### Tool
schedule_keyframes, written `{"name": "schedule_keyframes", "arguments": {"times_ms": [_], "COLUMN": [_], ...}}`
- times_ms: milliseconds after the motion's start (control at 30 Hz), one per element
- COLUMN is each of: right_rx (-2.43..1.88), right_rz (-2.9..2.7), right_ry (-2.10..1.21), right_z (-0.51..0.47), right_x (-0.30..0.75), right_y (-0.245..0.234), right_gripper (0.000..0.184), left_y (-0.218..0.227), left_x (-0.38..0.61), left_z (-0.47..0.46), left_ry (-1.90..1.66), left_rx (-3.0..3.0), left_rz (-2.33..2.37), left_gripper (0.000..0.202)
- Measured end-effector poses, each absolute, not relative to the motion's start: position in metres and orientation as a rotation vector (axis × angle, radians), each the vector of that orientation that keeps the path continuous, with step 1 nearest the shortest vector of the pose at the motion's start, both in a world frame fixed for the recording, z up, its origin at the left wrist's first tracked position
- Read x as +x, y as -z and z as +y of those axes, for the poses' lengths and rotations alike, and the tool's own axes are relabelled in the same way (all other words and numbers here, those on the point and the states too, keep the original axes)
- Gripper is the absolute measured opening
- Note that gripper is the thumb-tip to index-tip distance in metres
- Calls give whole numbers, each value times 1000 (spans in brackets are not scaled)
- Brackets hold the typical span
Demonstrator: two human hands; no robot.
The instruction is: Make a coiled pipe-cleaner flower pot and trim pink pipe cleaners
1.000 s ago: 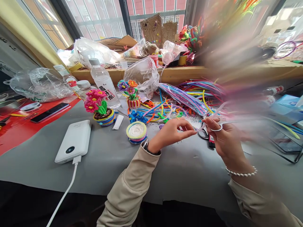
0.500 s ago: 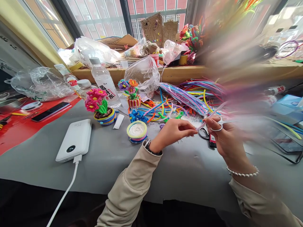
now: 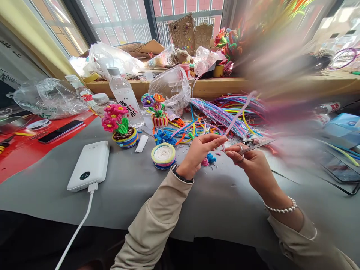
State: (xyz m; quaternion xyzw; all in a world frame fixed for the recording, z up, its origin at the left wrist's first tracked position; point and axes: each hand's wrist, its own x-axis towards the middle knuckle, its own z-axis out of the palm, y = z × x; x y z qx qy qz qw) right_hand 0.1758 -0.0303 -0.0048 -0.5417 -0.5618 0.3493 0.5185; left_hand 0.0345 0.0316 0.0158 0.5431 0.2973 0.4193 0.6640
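A pale pink pipe cleaner point(image 3: 239, 114) is pinched between the thumb and fingers of my left hand point(image 3: 201, 152), its long end rising to the upper right. My right hand point(image 3: 254, 168) has small scissors point(image 3: 258, 145) hooked on its fingers, blades pointing right, away from the pipe cleaner. The thumb and forefinger of that hand come together at the pipe cleaner's short lower end, just beside my left fingertips. Under the hands lie a blue and pink pipe-cleaner piece point(image 3: 209, 159) and tiny scraps. A round pot point(image 3: 163, 155) wrapped in coloured pipe cleaners stands left of my left hand.
Two pots of pipe-cleaner flowers point(image 3: 119, 127) stand by a water bottle point(image 3: 125, 95). Loose pipe cleaners and a bagged bundle point(image 3: 218, 114) lie behind the hands. On the left are a white power bank point(image 3: 88, 165) with a cable and a phone point(image 3: 60, 132). The right side is blurred.
My right hand has moved left, close to my left hand, with the scissors still in it. The pipe cleaner's long end has swung upward. The blue and pink piece has come into view.
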Motion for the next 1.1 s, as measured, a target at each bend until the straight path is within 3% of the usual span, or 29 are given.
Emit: {"name": "schedule_keyframes", "arguments": {"times_ms": [500,933,1100], "right_rx": [-1257,-1146,-1225], "right_rz": [-1386,-1028,-1175], "right_ry": [-985,-1299,-1187], "right_z": [-31,-30,-31], "right_x": [177,174,174], "right_y": [-2,2,1], "right_gripper": [22,24,30], "left_y": [-21,-17,-19], "left_x": [34,39,38], "left_z": [29,26,27], "left_ry": [-880,-1018,-1054], "left_rx": [1222,959,1066], "left_rz": [622,550,586], "left_gripper": [24,24,19]}}
